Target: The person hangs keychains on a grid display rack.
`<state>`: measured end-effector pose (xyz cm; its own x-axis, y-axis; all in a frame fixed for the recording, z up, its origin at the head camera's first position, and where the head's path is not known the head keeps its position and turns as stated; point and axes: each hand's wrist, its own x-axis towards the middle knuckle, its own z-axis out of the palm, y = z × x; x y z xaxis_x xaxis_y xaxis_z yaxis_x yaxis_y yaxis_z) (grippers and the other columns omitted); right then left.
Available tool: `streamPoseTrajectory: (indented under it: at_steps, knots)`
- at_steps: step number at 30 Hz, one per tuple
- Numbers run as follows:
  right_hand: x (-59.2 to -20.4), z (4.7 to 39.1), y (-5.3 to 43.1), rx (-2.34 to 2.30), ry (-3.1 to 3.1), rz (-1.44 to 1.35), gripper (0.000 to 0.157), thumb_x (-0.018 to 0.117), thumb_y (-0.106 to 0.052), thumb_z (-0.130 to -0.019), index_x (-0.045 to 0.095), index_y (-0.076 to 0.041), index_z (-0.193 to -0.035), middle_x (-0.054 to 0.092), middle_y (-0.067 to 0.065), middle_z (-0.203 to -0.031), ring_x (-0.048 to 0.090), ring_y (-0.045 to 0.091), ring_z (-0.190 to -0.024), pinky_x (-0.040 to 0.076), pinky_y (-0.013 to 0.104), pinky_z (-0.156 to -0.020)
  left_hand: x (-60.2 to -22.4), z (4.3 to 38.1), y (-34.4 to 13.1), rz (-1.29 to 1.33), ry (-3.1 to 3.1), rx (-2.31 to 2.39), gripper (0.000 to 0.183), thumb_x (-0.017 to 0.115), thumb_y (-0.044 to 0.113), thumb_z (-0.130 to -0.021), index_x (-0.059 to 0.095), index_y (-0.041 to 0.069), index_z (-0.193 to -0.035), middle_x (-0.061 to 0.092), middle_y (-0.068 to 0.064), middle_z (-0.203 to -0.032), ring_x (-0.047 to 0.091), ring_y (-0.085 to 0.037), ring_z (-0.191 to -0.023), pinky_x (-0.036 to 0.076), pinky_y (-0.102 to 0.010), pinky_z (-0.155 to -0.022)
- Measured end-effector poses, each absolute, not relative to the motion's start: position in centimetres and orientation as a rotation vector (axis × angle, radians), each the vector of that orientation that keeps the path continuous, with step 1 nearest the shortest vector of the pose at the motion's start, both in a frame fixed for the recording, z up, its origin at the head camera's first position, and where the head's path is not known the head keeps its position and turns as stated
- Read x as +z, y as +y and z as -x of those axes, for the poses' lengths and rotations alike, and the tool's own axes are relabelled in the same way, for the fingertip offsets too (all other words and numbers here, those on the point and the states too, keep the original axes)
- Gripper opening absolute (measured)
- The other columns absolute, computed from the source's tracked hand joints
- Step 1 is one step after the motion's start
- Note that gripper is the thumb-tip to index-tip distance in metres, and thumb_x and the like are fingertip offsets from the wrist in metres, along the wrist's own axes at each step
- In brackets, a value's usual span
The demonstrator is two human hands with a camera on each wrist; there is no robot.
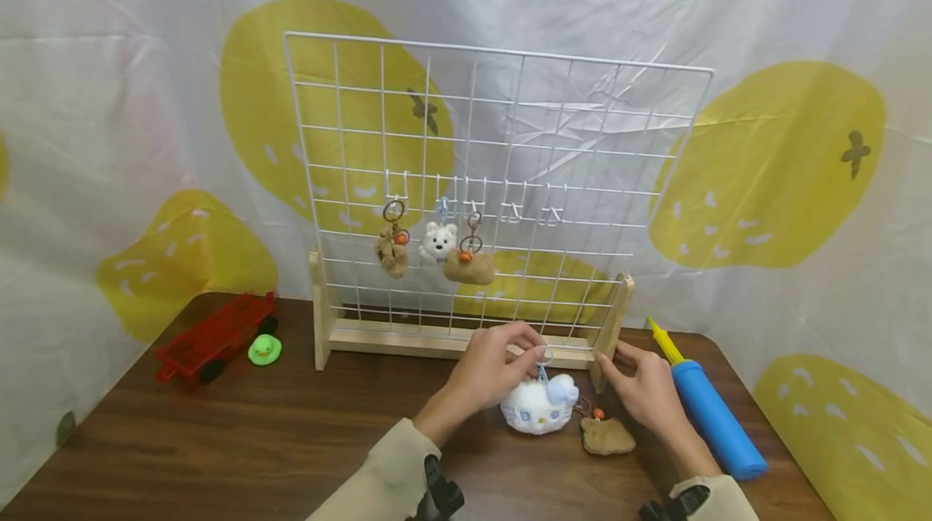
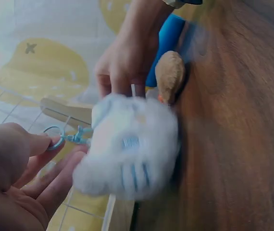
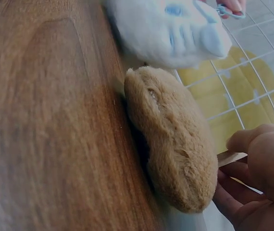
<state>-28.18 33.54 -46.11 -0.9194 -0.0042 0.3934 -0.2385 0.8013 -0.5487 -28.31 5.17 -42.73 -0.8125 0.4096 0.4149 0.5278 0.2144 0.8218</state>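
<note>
Observed from beside the table: the left hand (image 1: 495,363) pinches the pale-blue ring (image 2: 63,137) of a white plush cat-head charm (image 1: 539,408), thumb against fingers. The right hand (image 1: 644,387) grips the rack's pale wooden right foot (image 1: 615,319). The charm sits low before the white wire grid rack (image 1: 523,55); tabletop contact cannot be told. Judged light, soft, hardly fragile; hold by the ring. Count: one cat-head charm, one tan plush charm (image 1: 607,436) beside it, three hanging plush charms (image 1: 439,243), five hooks (image 1: 553,216), two bare.
</note>
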Motion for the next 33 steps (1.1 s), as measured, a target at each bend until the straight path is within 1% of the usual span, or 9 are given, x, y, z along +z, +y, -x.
streamPoseTrajectory:
  at_steps: [2, 6, 14, 19, 26, 29, 33]
  knots:
    - [-46.1, 28.2, 33.5, 0.876, -2.616, -0.183, 0.043, 0.075, -0.024, -0.104, 0.071, 0.002, -0.139, 0.079, 0.023, -0.12, 0.079, 0.04, -0.11, 0.067, 0.05, -0.082, -42.5, 28.3, 5.1, 0.894, -2.345, -1.686, 0.007, 0.07, 0.012, -0.106, 0.075, 0.008, -0.11, 0.082, -0.01, -0.104, 0.081, -0.016, -0.077, 0.064, -0.019, -0.066]
    - [-46.1, 28.2, 33.6, 0.881, -2.618, -0.179, 0.045, 0.075, -0.025, -0.104, 0.07, 0.003, -0.14, 0.079, 0.024, -0.122, 0.079, 0.04, -0.108, 0.068, 0.046, -0.078, -42.2, 28.4, 5.0, 0.861, -2.324, -1.715, 0.006, 0.069, 0.013, -0.107, 0.074, 0.009, -0.109, 0.081, -0.009, -0.104, 0.083, -0.017, -0.081, 0.065, -0.02, -0.067]
    - [-46.0, 28.3, 33.8, 0.88, -2.63, -0.174, 0.046, 0.074, -0.025, -0.105, 0.068, 0.003, -0.141, 0.078, 0.024, -0.124, 0.079, 0.04, -0.11, 0.068, 0.049, -0.081, -41.4, 28.6, 5.0, 0.876, -2.177, -1.861, 0.01, 0.07, 0.007, -0.105, 0.073, 0.001, -0.111, 0.08, -0.017, -0.104, 0.083, -0.027, -0.088, 0.067, -0.024, -0.077]
    - [-46.0, 28.3, 33.7, 0.898, -2.635, -0.169, 0.046, 0.074, -0.024, -0.105, 0.068, 0.003, -0.141, 0.077, 0.025, -0.124, 0.078, 0.041, -0.111, 0.068, 0.049, -0.082, -40.5, 28.4, 4.8, 0.845, -2.124, -1.939, 0.01, 0.071, 0.006, -0.103, 0.074, 0.001, -0.111, 0.082, -0.018, -0.105, 0.082, -0.029, -0.093, 0.067, -0.025, -0.082]
    - [-46.2, 28.4, 33.6, 0.901, -2.635, -0.171, 0.045, 0.074, -0.025, -0.105, 0.069, 0.003, -0.14, 0.078, 0.025, -0.123, 0.079, 0.041, -0.11, 0.067, 0.051, -0.085, -38.4, 27.6, 4.0, 0.842, -2.052, -1.933, 0.013, 0.075, 0.012, -0.102, 0.077, 0.004, -0.112, 0.083, -0.013, -0.11, 0.081, -0.024, -0.1, 0.066, -0.025, -0.088]
    - [-46.1, 28.4, 33.6, 0.896, -2.638, -0.167, 0.046, 0.073, -0.026, -0.105, 0.069, 0.003, -0.141, 0.078, 0.025, -0.124, 0.078, 0.041, -0.112, 0.067, 0.052, -0.086, -37.3, 27.1, 3.4, 0.864, -2.011, -1.898, 0.014, 0.076, 0.012, -0.101, 0.077, 0.004, -0.113, 0.083, -0.012, -0.112, 0.081, -0.023, -0.104, 0.066, -0.026, -0.09]
    - [-46.1, 28.2, 33.8, 0.886, -2.634, -0.165, 0.047, 0.073, -0.028, -0.106, 0.068, 0.003, -0.141, 0.078, 0.025, -0.124, 0.078, 0.04, -0.112, 0.067, 0.051, -0.085, -35.8, 26.4, 2.8, 0.878, -1.963, -1.845, 0.016, 0.078, 0.011, -0.1, 0.078, 0.002, -0.113, 0.083, -0.013, -0.114, 0.081, -0.023, -0.105, 0.066, -0.027, -0.088]
